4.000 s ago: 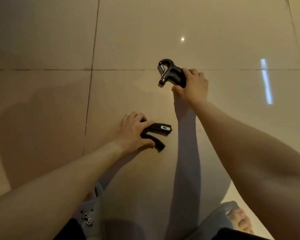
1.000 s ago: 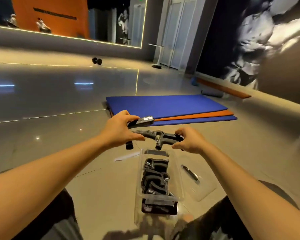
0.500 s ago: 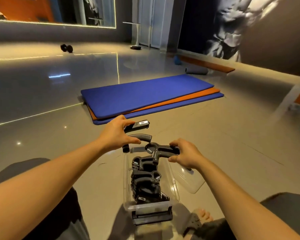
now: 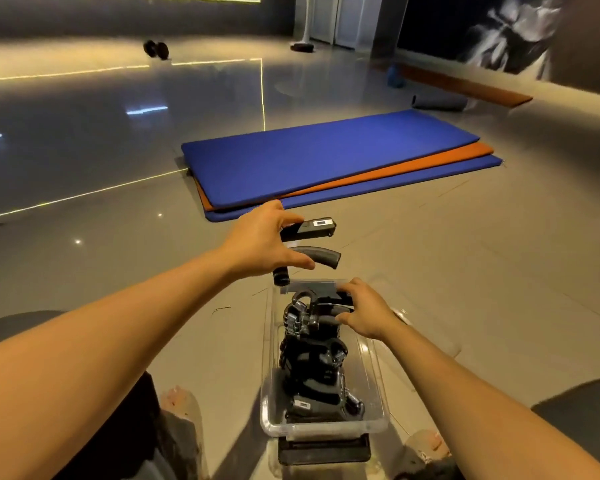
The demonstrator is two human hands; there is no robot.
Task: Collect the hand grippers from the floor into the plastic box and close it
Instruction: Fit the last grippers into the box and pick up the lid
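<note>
A clear plastic box point(image 4: 374, 424) stands on the floor between my legs, with several black hand grippers point(image 4: 317, 362) piled inside. My left hand point(image 4: 260, 242) holds a black hand gripper point(image 4: 314, 244) in the air just beyond the box's far end, its two handles pointing right. My right hand point(image 4: 364, 311) grips another black hand gripper point(image 4: 312, 311) and has it down on top of the pile at the far end of the box. The clear lid point(image 4: 426, 341) lies on the floor to the right of the box, partly hidden by my right arm.
Blue and orange exercise mats point(image 4: 326, 161) lie stacked on the floor ahead. A dumbbell point(image 4: 156, 49) sits far back left, a rolled mat point(image 4: 439, 102) far right. A dark flat object point(image 4: 323, 450) lies under the box's near end. My feet flank the box.
My right hand has lowered its hand gripper from above the box's far end onto the pile inside. My left hand still holds its gripper above the floor beyond the box.
</note>
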